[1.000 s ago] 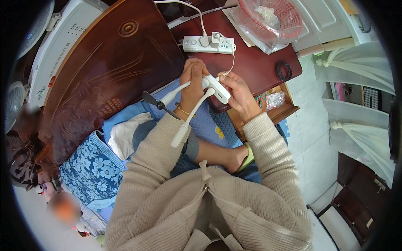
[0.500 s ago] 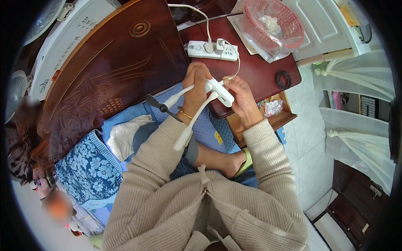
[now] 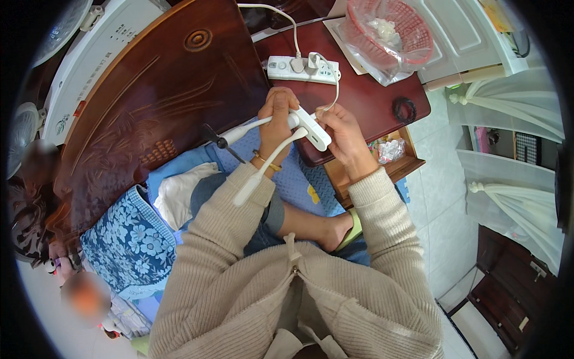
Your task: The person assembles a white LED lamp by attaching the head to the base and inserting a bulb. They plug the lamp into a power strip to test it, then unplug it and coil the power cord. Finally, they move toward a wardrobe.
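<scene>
My left hand (image 3: 277, 122) is closed around one end of a white USB hub (image 3: 312, 130), held above the blue bedding. A small fan (image 3: 222, 142) with dark blades and a white bendable neck reaches left from the hub. Toward my left sleeve hangs a white stick (image 3: 247, 190), perhaps a USB lamp, on another bendable neck from the hub. My right hand (image 3: 342, 133) pinches the end of a white cable (image 3: 337, 90) at the hub's far right side. Fingers partly hide that joint. The cable leads up to an adapter in the white power strip (image 3: 304, 69).
The strip lies on a dark red tabletop (image 3: 371, 99), near a pink basket (image 3: 391, 42) with a plastic bag and a black coil (image 3: 404, 110). Below juts an open drawer (image 3: 412, 157). A carved wooden headboard (image 3: 161, 90) rises left; a floral blue cloth (image 3: 128, 239) lies below it.
The hub has shifted slightly up and left, still in my left hand. The white stick has swung left over my left sleeve. My right hand keeps its pinch at the cable end.
</scene>
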Demonstrator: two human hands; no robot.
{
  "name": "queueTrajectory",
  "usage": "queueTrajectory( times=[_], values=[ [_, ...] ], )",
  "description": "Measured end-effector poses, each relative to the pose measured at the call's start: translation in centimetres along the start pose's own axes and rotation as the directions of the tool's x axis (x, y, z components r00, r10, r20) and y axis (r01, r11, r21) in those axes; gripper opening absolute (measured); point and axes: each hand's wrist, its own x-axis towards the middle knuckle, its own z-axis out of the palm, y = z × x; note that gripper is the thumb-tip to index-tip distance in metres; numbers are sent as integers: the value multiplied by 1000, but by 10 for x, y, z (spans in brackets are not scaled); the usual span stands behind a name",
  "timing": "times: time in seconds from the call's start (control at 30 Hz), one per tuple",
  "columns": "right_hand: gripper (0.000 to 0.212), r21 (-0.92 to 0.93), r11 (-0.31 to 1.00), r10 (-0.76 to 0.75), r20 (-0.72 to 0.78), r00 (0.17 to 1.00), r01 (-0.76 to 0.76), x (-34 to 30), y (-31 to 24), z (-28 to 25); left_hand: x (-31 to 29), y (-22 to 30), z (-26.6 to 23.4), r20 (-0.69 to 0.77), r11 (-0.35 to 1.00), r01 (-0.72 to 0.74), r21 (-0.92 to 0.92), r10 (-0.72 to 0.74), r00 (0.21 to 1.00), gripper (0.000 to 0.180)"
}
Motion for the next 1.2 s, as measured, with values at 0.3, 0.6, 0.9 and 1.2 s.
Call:
queueTrajectory(
  times=[0.3,0.6,0.9,1.2],
  values=[
    [14,510,852,19,197,980,-119,2,29,-29,-4,4,0,191,962,10,272,-64,980,37],
    [20,612,791,-155,196,968,3,-4,5,8,4,58,19,329,975,102,196,-163,930,39],
    [29,426,872,-318,114,941,243,-2,-19,21,21,94,36,380,937,348,19,-328,865,38],
    [45,-147,871,-423,264,867,469,-27,-41,11,14,127,32,232,957,258,133,-283,931,25]
  ],
)
